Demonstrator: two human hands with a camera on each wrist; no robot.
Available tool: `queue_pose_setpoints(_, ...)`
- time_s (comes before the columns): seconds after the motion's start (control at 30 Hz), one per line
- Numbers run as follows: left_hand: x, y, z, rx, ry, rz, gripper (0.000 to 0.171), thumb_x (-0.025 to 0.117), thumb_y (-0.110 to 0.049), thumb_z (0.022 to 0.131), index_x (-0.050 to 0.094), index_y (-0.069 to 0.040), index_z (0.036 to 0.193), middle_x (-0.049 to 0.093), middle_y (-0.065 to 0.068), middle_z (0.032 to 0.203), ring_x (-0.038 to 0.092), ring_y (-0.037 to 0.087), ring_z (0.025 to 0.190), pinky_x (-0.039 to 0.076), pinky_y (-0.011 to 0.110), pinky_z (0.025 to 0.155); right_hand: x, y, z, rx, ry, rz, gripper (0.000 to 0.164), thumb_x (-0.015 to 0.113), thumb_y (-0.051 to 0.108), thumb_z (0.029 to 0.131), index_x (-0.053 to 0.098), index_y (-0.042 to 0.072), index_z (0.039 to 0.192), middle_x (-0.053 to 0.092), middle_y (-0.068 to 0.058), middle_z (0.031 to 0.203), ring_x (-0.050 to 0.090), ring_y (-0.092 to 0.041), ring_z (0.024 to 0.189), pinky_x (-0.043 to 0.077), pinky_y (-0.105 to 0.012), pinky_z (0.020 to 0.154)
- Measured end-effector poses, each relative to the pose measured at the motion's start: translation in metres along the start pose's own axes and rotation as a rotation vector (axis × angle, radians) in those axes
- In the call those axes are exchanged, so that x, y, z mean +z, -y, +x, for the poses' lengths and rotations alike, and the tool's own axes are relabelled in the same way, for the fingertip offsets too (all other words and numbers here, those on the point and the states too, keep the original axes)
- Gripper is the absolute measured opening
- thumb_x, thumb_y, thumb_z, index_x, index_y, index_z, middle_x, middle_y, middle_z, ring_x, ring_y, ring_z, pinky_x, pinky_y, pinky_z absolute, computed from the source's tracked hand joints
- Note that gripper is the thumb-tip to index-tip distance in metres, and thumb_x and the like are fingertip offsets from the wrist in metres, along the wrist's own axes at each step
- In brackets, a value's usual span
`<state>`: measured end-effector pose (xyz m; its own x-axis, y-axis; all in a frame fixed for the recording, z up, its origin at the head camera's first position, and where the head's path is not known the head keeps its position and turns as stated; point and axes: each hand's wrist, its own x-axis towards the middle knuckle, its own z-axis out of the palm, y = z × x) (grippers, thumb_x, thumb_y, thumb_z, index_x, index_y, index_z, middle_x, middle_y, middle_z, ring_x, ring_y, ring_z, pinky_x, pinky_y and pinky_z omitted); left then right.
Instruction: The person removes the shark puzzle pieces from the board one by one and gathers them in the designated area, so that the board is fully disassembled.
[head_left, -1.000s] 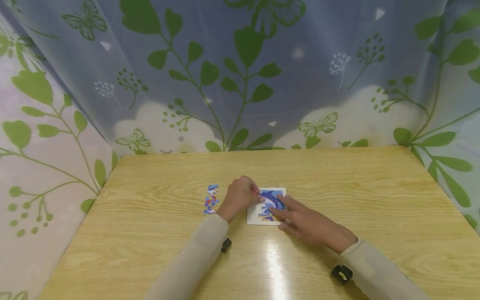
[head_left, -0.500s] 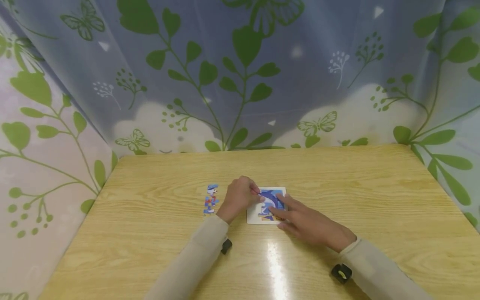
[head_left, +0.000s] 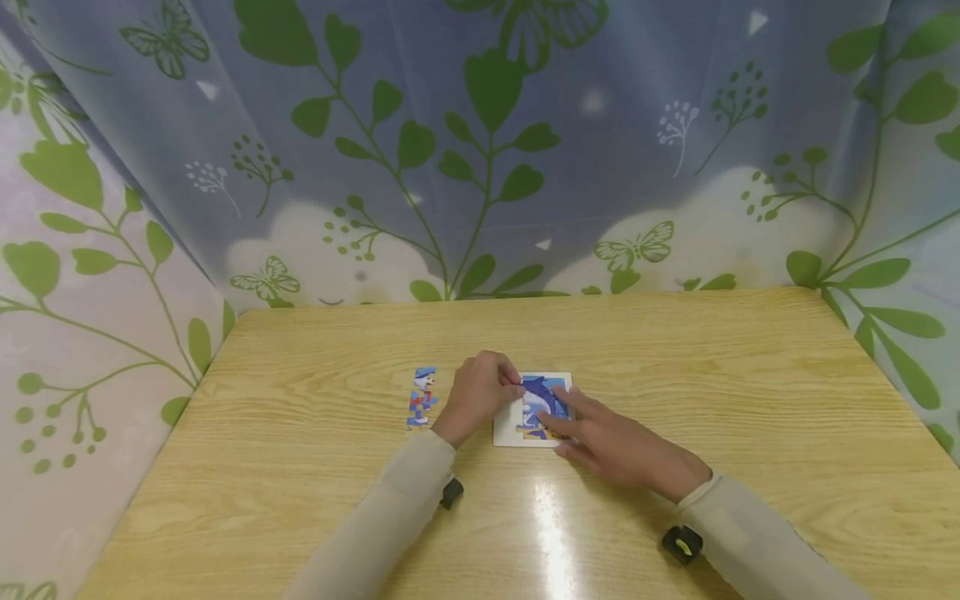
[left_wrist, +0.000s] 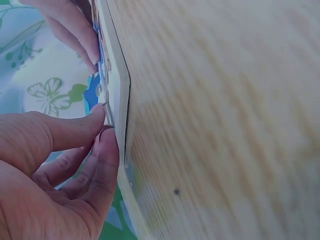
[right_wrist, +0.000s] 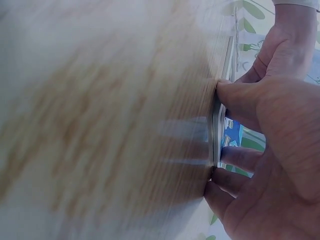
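In the head view a white-bordered puzzle board lies on the table, its picture showing a dark blue dolphin. My left hand is at the board's left side, thumb and fingertips pinching a small puzzle piece at the picture's edge. The left wrist view shows only a thin edge of that piece; the fingers hide the rest. My right hand holds the board's near right corner, thumb at the near edge and other fingers at the right side. One finger presses on the picture. That hand covers part of the picture.
Several loose puzzle pieces, showing a figure in a blue cap, lie left of my left hand. The wooden table ends at a leaf-patterned curtain behind and at both sides.
My left thumb has drawn back slightly up and left, uncovering more of the picture's left part. My right hand stays in place on the board.
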<state>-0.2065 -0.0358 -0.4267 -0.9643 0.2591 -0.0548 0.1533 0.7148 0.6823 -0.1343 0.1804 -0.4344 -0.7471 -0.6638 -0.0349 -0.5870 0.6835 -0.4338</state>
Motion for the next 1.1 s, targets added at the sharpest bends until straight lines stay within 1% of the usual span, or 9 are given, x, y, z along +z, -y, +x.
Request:
queue_pose_setpoints(0.17,-0.001,0.001,-0.001,-0.005,-0.002,-0.033,0.009,0.081,-0.007,0.085,0.073,-0.008,0.082,0.067,0.000,0.075,0.061,0.014,0.068,0.051,0.026,0.061,-0.001,0.001,0.000,-0.008,-0.003,-0.003,0.047,0.056,0.021,0.106,0.048,0.005,0.149,0.024,-0.032,0.159,0.025,-0.053,0.144,0.041,-0.058,0.106)
queue_pose_setpoints(0.4,-0.002,0.002,-0.003,-0.023,-0.003,-0.088,0.007,0.079,-0.008,0.086,0.072,-0.009,0.085,0.067,0.000,0.080,0.062,0.015,0.074,0.052,0.029,0.066,0.000,0.000,0.000,0.017,0.007,0.007,0.047,0.055,0.022,0.106,0.047,0.006,0.150,0.021,-0.030,0.161,0.023,-0.052,0.145,0.039,-0.058,0.108)
queue_pose_setpoints(0.6,-0.006,0.009,-0.005,-0.004,-0.022,-0.122,0.005,0.077,-0.008,0.088,0.072,-0.008,0.087,0.069,0.003,0.084,0.063,0.017,0.078,0.054,0.031,0.069,0.001,0.000,0.000,0.015,0.002,0.012,0.047,0.054,0.022,0.106,0.046,0.006,0.150,0.021,-0.030,0.161,0.023,-0.052,0.145,0.037,-0.058,0.110)
queue_pose_setpoints(0.9,-0.021,0.022,-0.010,-0.012,-0.042,-0.085,0.006,0.078,-0.008,0.087,0.072,-0.008,0.086,0.069,0.002,0.083,0.064,0.018,0.079,0.053,0.033,0.071,0.000,0.001,-0.001,0.025,0.003,0.016,0.048,0.055,0.023,0.106,0.046,0.007,0.150,0.020,-0.029,0.162,0.021,-0.051,0.146,0.034,-0.059,0.111)
queue_pose_setpoints(1.1,-0.032,0.032,-0.012,-0.038,-0.050,-0.066,0.006,0.077,-0.006,0.086,0.072,-0.007,0.085,0.068,0.002,0.081,0.063,0.018,0.079,0.053,0.035,0.073,-0.001,0.003,-0.001,0.019,-0.001,0.018,0.048,0.055,0.023,0.106,0.046,0.007,0.150,0.020,-0.028,0.162,0.021,-0.051,0.146,0.034,-0.059,0.111)
